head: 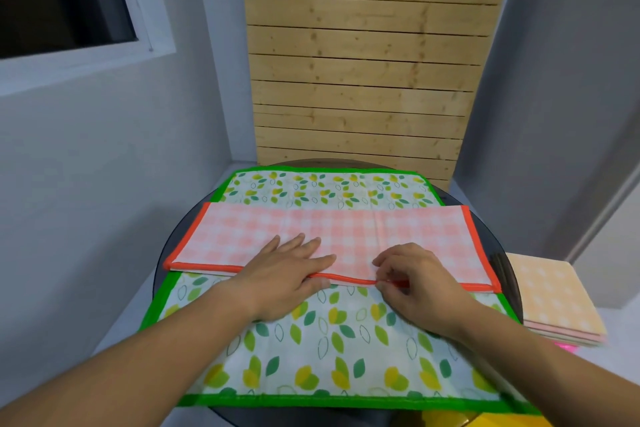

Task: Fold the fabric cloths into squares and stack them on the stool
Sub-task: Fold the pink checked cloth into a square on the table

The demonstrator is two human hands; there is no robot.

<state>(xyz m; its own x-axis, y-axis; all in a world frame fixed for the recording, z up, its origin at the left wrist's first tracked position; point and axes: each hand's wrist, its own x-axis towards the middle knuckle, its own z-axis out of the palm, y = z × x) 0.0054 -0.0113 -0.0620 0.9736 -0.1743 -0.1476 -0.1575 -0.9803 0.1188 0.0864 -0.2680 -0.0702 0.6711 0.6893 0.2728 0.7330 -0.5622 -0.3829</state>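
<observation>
the pink cloth (346,229) lies as a long strip, doubled over, on top of the spread leaf cloth (311,340), which covers most of the round dark table (166,253). the left hand (287,270) lies flat on the strip near its front edge with the fingers straight and together. it holds nothing, and looks placed there as a weight so the layers do not slide. the right hand (415,277) pinches the orange hem (346,277) between thumb and forefinger with the other fingers curled in. this is probably to line the two hems up, since the edge waves a little between the hands.

the pink cloth is thin and checked in pale pink and white, bound in bright orange, with faint crease lines across it. the leaf cloth is white with green and yellow leaves and a glossy green border. both look limp, but crisp enough to keep a fold.

to the right sits the stack (554,298) of squared cloths, yellow check on top and pink layers below. a sliver of bright pink under it is likely the stool (566,346).
</observation>
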